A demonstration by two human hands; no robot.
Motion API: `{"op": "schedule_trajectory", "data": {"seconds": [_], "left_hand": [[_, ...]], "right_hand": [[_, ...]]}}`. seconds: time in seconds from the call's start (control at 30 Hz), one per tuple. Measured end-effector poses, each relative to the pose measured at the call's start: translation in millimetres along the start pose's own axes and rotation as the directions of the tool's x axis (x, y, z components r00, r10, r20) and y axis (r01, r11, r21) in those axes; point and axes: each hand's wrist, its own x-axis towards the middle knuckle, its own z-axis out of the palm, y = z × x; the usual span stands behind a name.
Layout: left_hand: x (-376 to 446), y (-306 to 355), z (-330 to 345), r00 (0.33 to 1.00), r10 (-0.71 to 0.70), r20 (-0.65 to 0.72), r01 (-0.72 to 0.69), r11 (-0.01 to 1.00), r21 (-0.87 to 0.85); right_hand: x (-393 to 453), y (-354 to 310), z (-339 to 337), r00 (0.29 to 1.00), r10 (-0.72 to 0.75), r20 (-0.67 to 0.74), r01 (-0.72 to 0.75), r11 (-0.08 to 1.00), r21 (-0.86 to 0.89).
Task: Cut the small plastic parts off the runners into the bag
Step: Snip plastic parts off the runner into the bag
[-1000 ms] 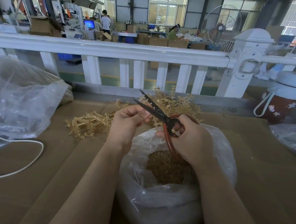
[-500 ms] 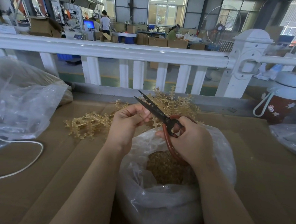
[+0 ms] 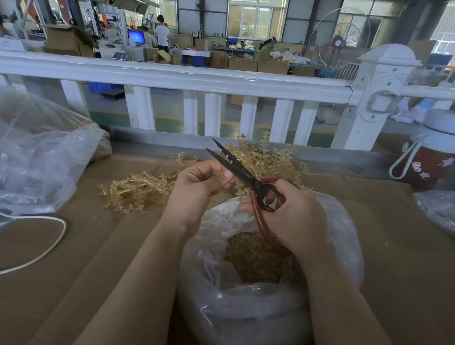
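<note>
Head view. At frame centre, the right hand (image 3: 295,215) grips the red handles of the scissors (image 3: 247,176), whose dark blades stand slightly parted and point toward the upper left. The left hand (image 3: 199,186) pinches a runner (image 3: 237,187) just beside the blades; the exact contact is hard to make out. Below both hands, the clear bag (image 3: 253,318) sits open, holding cut amber parts (image 3: 253,258). A pile of runners (image 3: 141,191) lies on the cardboard surface (image 3: 71,269), left of centre and behind the hands.
</note>
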Motion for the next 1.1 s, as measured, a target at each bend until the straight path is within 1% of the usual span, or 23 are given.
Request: {"op": "schedule_trajectory", "data": {"seconds": [0.1, 0.23, 0.33, 0.43, 0.5, 1.0, 1.1], "left_hand": [[1, 0, 0, 0.999, -0.016, -0.029, 0.016, 1.0, -0.024], [2, 0, -2, 0.997, 0.009, -0.08, -0.017, 0.994, -0.107], [2, 0, -3, 0.997, 0.038, -0.07, -0.048, 0.99, -0.134], [3, 0, -3, 0.997, 0.015, -0.075, -0.031, 0.973, -0.228], [4, 0, -4, 0.997, 0.008, -0.077, -0.027, 0.965, -0.26], [5, -3, -9, 0.998, 0.026, -0.061, -0.043, 0.955, -0.293], [5, -4, -10, 0.998, 0.033, -0.057, -0.047, 0.96, -0.276]], "right_hand": [[0, 0, -2, 1.0, 0.004, 0.007, -0.003, 1.0, -0.02], [0, 0, -2, 1.0, 0.012, 0.018, -0.012, 1.0, -0.019], [0, 0, -3, 1.0, 0.003, 0.01, -0.003, 1.0, -0.016], [0, -1, -3, 1.0, -0.022, -0.017, 0.022, 1.0, 0.008], [-1, 0, -3, 1.0, -0.024, -0.01, 0.024, 1.0, 0.012], [-1, 2, -1, 0.999, -0.042, -0.014, 0.043, 0.994, 0.101], [0, 3, -2, 0.999, -0.02, 0.046, 0.017, 0.997, 0.077]]}}
